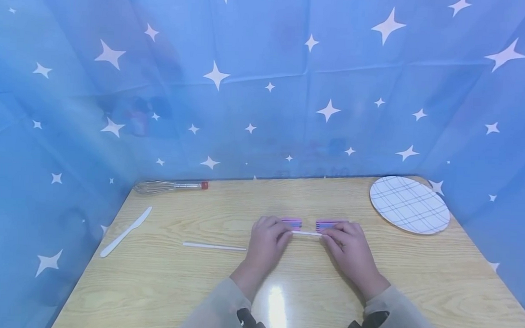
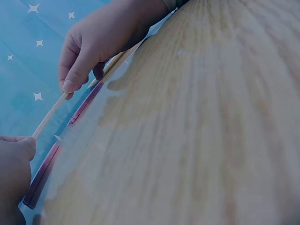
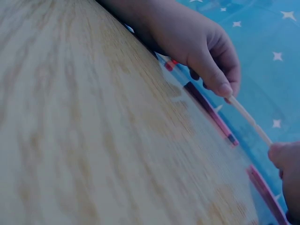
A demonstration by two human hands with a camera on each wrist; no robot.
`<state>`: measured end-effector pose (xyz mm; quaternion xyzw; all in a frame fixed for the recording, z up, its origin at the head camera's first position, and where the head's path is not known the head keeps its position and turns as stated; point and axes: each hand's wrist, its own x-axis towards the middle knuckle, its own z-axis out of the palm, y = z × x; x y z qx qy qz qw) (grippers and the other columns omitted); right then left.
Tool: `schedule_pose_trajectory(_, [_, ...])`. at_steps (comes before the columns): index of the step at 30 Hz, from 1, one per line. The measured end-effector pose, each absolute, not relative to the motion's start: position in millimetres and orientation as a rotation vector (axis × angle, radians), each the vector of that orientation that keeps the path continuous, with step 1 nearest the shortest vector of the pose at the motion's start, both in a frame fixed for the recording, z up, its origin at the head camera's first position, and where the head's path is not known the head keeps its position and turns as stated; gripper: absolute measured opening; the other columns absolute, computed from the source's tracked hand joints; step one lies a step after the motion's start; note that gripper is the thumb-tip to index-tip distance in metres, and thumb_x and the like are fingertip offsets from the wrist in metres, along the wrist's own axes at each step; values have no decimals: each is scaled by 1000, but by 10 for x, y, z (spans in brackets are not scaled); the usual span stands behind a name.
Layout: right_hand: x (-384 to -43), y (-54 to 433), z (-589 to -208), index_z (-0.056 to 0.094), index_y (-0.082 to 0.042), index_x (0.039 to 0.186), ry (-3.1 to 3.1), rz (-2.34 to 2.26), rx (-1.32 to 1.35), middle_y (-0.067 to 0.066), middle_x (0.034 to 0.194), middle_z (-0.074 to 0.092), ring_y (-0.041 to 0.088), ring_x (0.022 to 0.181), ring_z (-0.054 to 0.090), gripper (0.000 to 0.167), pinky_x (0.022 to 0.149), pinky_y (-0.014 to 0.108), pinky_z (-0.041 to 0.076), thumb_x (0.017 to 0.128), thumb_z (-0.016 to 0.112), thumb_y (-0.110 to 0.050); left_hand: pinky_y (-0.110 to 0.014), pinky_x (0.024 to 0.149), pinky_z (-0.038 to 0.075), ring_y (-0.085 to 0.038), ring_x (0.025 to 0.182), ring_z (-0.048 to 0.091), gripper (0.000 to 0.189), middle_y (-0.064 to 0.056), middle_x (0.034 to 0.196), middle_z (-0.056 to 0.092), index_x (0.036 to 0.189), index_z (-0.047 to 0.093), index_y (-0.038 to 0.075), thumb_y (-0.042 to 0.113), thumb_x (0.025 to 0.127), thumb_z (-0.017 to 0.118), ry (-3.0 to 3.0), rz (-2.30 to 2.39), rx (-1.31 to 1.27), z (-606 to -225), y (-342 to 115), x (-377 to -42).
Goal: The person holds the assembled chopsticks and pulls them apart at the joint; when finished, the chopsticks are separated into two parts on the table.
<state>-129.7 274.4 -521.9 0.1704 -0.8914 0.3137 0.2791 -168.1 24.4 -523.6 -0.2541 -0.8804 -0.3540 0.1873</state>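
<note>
A thin white stick (image 1: 307, 233) is stretched level between my two hands. My left hand (image 1: 265, 242) pinches its left end between thumb and fingers, and my right hand (image 1: 350, 250) pinches the right end. The left wrist view shows the stick (image 2: 49, 115) raised off the table, with a slight step near its middle. Just behind it lie two groups of slim pink and purple sticks, a left group (image 1: 292, 223) and a right group (image 1: 325, 225), each partly hidden by a hand. Left of my left hand is another slender white stick (image 1: 214, 246).
A white knife (image 1: 127, 231) lies slanted near the table's left edge. The whisk (image 1: 170, 186) with a red handle end is at the back left. A white checked oval plate (image 1: 409, 205) stands at the back right, and a blue starry curtain (image 1: 264, 106) hangs behind.
</note>
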Motion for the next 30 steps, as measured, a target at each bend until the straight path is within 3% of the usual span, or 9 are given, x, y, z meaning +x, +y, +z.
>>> schedule_pose_trajectory(9, [-1348,2853,-5221,83,-5,98,-2399,852,350,6,97,72,28,95,57,14,83,40,42,86,87,0,-40,92,48,-18,102,61,9,6,103,72,104,81,17,20,95,82,-2459,-1025,-649,-5258,226,-1695])
schedule_pose_trajectory(16, [-1374,2915,-5229,84,-7,95,-2400,833,401,8,95,72,33,99,56,13,87,45,41,84,89,-2,-38,93,46,-13,102,57,8,10,104,69,102,81,20,26,97,82,-2554,-1000,-604,-5256,209,-1695])
schedule_pose_trajectory(30, [-1411,3043,-5232,84,-12,91,-2401,798,468,10,96,71,38,101,55,22,90,49,37,77,92,2,-41,95,45,-18,102,57,9,4,101,67,97,83,18,21,91,88,-2510,-964,-592,-5258,220,-1721])
